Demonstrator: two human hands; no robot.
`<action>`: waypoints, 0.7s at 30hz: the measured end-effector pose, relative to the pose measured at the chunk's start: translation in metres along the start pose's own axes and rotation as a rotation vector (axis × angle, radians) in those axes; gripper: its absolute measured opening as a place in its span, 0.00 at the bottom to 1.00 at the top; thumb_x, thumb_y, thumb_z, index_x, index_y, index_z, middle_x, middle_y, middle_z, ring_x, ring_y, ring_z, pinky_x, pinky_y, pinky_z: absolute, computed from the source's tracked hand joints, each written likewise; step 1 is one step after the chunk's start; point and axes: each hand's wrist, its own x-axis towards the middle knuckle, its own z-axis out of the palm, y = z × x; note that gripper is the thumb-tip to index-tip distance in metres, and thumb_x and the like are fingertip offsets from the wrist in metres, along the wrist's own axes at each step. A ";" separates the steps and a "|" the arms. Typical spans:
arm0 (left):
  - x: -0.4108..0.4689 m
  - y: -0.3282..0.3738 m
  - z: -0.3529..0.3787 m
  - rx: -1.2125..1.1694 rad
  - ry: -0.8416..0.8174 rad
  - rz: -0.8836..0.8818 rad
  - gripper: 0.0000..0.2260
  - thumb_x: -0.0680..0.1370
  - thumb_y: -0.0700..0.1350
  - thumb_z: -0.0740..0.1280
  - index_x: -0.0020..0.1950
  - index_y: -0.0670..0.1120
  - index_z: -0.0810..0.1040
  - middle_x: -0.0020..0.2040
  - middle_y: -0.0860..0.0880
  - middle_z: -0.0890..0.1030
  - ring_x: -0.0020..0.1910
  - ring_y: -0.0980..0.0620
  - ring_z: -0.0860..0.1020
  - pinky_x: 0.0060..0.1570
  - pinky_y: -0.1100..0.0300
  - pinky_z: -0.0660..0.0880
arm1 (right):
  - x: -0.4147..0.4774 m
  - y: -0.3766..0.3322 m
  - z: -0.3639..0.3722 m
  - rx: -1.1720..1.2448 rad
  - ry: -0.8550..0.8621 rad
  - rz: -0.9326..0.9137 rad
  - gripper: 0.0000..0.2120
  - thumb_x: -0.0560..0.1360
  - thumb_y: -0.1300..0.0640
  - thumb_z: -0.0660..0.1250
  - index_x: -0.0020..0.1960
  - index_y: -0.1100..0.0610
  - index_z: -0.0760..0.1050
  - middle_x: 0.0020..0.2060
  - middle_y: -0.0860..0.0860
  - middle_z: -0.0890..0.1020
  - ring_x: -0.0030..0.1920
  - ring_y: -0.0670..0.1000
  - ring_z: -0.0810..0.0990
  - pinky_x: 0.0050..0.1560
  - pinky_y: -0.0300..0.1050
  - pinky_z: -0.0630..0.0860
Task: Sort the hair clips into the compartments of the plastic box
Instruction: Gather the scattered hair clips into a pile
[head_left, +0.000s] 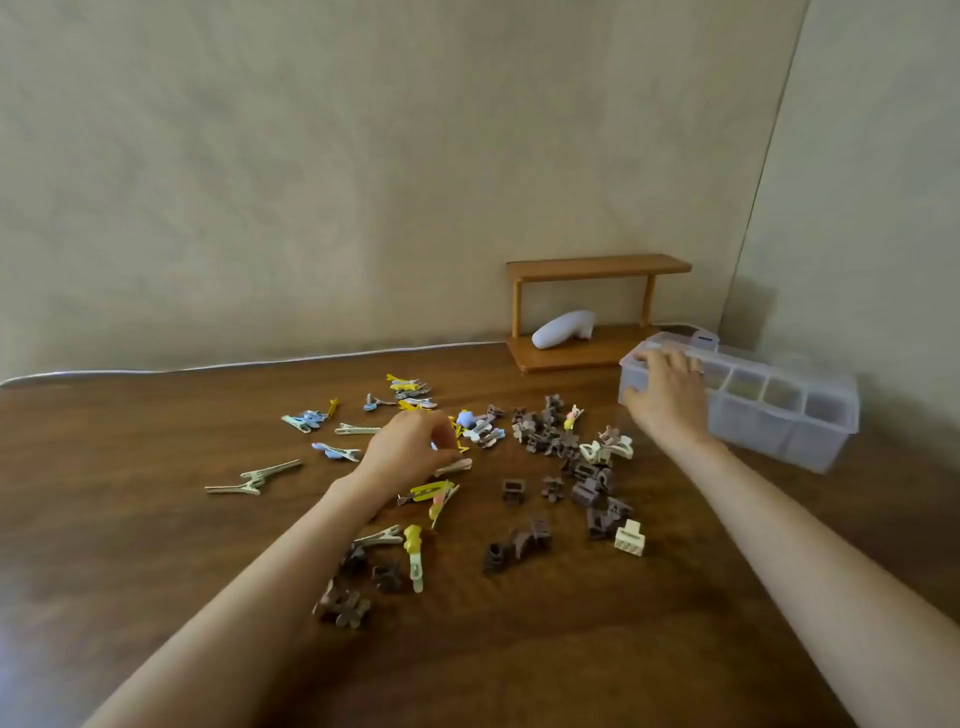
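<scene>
Many hair clips lie scattered over the brown wooden table (156, 519). Brown claw clips (545, 431) cluster in the middle and right, and blue, yellow and cream flat clips (311, 421) lie to the left. A clear plastic box (779, 410) with several compartments stands at the right. My right hand (667, 397) grips the box's near-left corner. My left hand (413, 452) rests among the clips with fingers pinched on a small yellow clip (460, 439).
A small wooden shelf (592, 312) stands against the wall at the back, with a white object (563, 330) lying on its lower board. A white cable (260, 364) runs along the table's far edge. The wall corner is behind the box.
</scene>
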 end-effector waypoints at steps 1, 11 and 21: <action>0.001 0.001 0.000 -0.010 0.000 0.007 0.04 0.73 0.49 0.70 0.44 0.51 0.76 0.46 0.53 0.77 0.50 0.52 0.75 0.44 0.57 0.72 | 0.003 0.003 -0.001 -0.063 -0.009 -0.003 0.21 0.75 0.58 0.65 0.67 0.58 0.68 0.66 0.58 0.70 0.67 0.60 0.64 0.66 0.51 0.62; 0.040 -0.005 0.006 0.129 -0.033 -0.052 0.32 0.73 0.64 0.62 0.72 0.53 0.61 0.72 0.46 0.62 0.72 0.43 0.59 0.69 0.45 0.60 | -0.003 0.003 0.009 0.017 0.033 -0.268 0.17 0.77 0.57 0.62 0.66 0.56 0.71 0.66 0.55 0.72 0.69 0.55 0.66 0.68 0.51 0.64; 0.034 -0.006 0.013 0.013 -0.368 0.119 0.22 0.78 0.59 0.58 0.70 0.53 0.65 0.75 0.51 0.59 0.73 0.49 0.61 0.71 0.44 0.59 | -0.006 -0.052 0.040 0.311 -0.833 -0.259 0.23 0.78 0.42 0.59 0.71 0.47 0.65 0.72 0.48 0.66 0.72 0.50 0.63 0.70 0.50 0.61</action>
